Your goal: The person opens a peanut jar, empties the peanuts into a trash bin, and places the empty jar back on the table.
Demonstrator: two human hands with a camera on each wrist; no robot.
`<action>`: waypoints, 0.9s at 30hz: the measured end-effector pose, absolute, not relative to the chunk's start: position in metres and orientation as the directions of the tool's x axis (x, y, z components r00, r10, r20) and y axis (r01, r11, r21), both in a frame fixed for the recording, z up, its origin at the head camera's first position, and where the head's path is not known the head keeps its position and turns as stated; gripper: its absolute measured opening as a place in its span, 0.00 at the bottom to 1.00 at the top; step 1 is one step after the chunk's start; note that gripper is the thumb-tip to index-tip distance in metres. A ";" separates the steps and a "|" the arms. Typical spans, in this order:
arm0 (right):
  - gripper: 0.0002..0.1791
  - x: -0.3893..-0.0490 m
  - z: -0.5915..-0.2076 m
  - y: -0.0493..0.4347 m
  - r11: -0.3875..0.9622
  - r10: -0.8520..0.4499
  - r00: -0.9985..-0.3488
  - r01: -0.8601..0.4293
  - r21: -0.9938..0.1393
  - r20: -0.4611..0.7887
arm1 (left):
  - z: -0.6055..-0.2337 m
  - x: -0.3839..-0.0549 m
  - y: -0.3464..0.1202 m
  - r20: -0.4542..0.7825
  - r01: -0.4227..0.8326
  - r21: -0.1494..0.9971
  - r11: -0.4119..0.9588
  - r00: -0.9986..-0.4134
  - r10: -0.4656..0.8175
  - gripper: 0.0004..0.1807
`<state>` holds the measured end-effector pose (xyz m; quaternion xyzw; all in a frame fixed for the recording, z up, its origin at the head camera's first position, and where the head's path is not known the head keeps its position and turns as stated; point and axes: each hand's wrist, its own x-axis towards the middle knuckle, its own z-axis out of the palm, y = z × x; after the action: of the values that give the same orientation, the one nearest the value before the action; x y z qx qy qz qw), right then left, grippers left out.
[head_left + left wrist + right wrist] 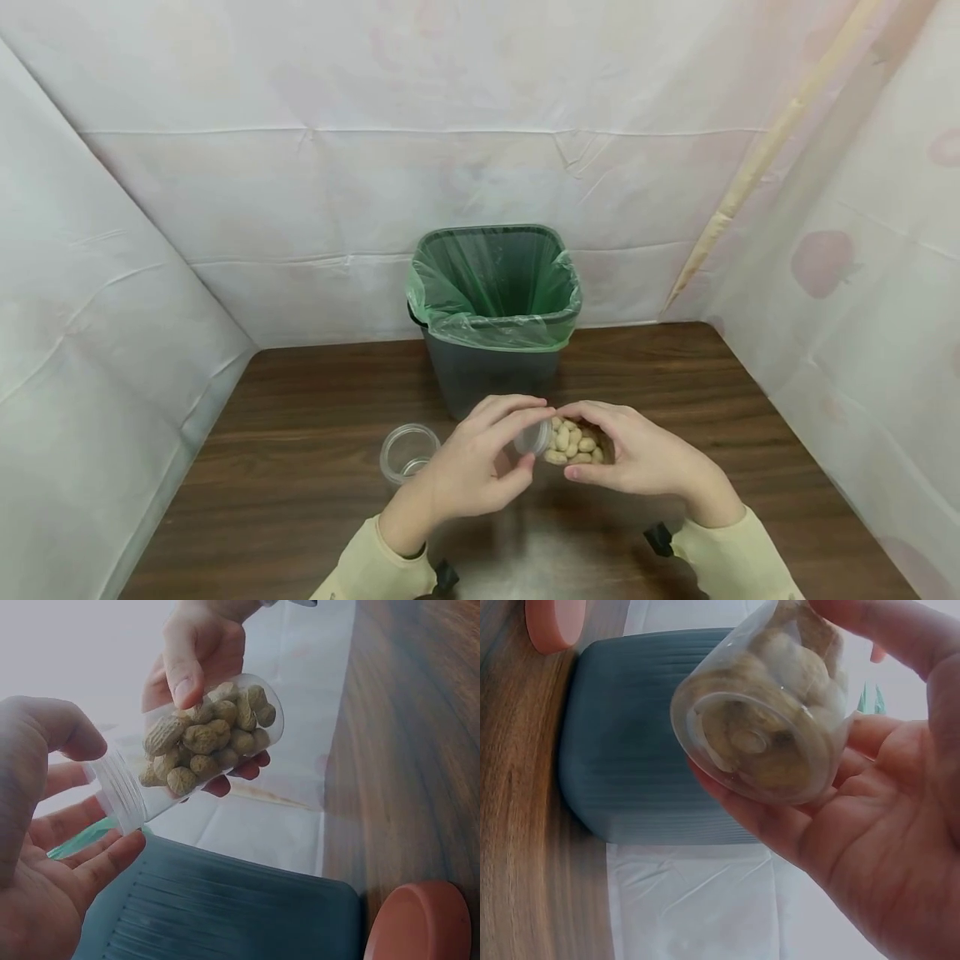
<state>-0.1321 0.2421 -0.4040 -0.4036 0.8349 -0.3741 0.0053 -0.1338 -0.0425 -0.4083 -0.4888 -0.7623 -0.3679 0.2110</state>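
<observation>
A clear plastic jar [573, 443] of unshelled peanuts [199, 742] lies tilted on its side in the air between both hands. My right hand [651, 454] holds its body, thumb on one side and fingers curled round the other; the jar's round base [754, 746] faces the right wrist camera. At the other end, my left hand [474, 462] pinches the pale translucent lid [120, 791] between thumb and fingers. The lid sits at the jar's mouth. Left of the left hand, a second clear jar [412, 458] stands on the table, partly hidden by that hand.
Just beyond the hands stands a dark grey bin [487, 375] with a green plastic liner [502, 329] folded over its rim. A round orange-red object [420, 922] is on the wooden table [300, 408] near the bin. Pale patterned sheeting [450, 167] hangs behind and on both sides.
</observation>
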 end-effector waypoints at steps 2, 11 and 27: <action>0.31 -0.132 -0.404 0.242 0.409 -0.666 -0.688 -0.660 -0.630 0.288 | -0.409 -0.133 -0.042 0.681 0.892 0.368 0.261 -0.450 0.578 0.33; 0.31 -0.129 -0.401 0.243 0.453 -0.637 -0.724 -0.631 -0.630 0.267 | -0.413 -0.129 -0.038 0.641 0.809 0.517 0.280 -0.583 0.499 0.26; 0.31 -0.130 -0.401 0.241 0.460 -0.648 -0.723 -0.623 -0.633 0.240 | -0.412 -0.128 -0.040 0.579 0.750 0.570 0.336 -0.657 0.483 0.24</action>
<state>-0.1296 0.2410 -0.4010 -0.3718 0.8543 -0.3628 0.0173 -0.1280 -0.0398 -0.4123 -0.3841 -0.8025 -0.4293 0.1555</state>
